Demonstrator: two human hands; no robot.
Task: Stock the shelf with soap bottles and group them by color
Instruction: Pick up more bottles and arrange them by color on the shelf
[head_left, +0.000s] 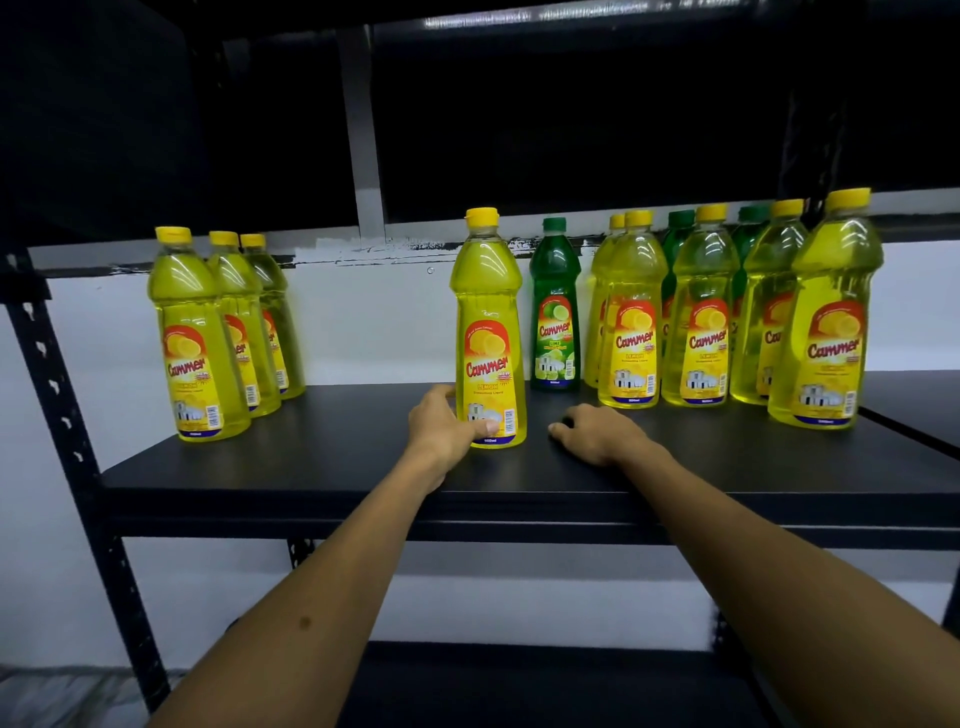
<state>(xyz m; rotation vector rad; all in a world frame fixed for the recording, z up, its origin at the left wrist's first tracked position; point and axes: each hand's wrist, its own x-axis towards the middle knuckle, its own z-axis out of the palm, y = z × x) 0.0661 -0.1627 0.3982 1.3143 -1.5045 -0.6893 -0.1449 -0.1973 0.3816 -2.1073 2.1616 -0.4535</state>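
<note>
A yellow soap bottle (487, 322) stands upright at the middle of the black shelf (322, 457). My left hand (441, 423) grips its base, thumb across the front of the label. My right hand (597, 431) rests on the shelf just right of that bottle, fingers loosely curled, holding nothing. A green soap bottle (555, 312) stands behind and to the right. Three yellow bottles (195, 338) stand grouped at the left end. At the right end several yellow bottles (826, 317) stand mixed with two green ones (678, 234) behind them.
A black perforated upright post (62, 415) frames the shelf's left side. A lower shelf (519, 686) lies below. The upper shelf's dark underside hangs over the bottle tops. A white wall sits behind.
</note>
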